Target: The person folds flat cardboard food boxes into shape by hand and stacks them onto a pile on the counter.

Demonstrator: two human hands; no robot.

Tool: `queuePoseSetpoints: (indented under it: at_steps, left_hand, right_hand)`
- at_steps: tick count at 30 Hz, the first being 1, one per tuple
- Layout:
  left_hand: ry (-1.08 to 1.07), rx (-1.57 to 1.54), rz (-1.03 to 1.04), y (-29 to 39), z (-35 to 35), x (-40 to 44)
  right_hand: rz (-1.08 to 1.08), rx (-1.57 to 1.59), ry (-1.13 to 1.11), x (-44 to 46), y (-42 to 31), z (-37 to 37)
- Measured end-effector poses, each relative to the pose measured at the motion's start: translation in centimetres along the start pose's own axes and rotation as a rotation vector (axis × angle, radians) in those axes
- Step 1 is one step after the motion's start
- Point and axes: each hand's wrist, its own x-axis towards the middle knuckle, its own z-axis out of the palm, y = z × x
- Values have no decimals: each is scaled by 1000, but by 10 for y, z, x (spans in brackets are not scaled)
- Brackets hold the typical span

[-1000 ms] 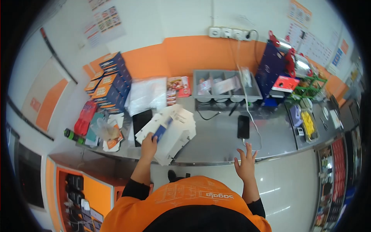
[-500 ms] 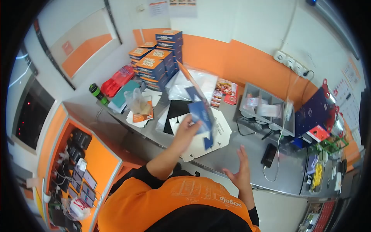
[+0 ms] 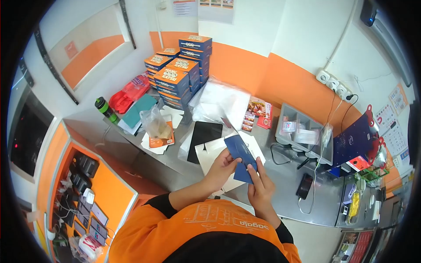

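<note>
Card (image 3: 241, 151), dark blue w/ a bend across it, is held just R of ctr in the frame, over the pale sheets (image 3: 208, 157) on the bench (image 3: 284, 192). Your left grip (image 3: 221, 168) is closed on its L edge, thumb on the near face; your right grip (image 3: 262, 186) has fingers laid against the lower R edge, but can't tell if it's truly pinching or only steadying. Stock looks thin, so it'd prob. dent under a hard squeeze: pinch lightly, close to the bend rather than mid-panel. Load both sides evenly, else the panel may twist. A thin edge seems to poke up past its top, so watch it doesn't snag on the clear plastic (image 3: 223, 101), upper ctr. Press any crease w/ flat fingers along its full length, not one fingertip, so it stays straight. Mind elbow room too: black tablet (image 3: 207, 135) is ctr of frame, beside the sheets, & the phone (image 3: 305, 185), R of ctr, could get knocked on a wide swing. Stacked boxes (image 3: 175, 78), upper L, are well apart.
</note>
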Motion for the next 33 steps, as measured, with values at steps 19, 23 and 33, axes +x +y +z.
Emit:
queuePoseSetpoints:
  at_steps: [19,23,33]
  left_hand:
    - [-353,246,161,18,-39,28]
    - [-381,266,214,17,-44,32]
    - [-216,418,330,16,-37,46]
  right_hand:
    - [-101,32,-28,31,5,27]
    - [-112,34,-41,38,2,25]
    - [-123,-150,23,60,-5,38]
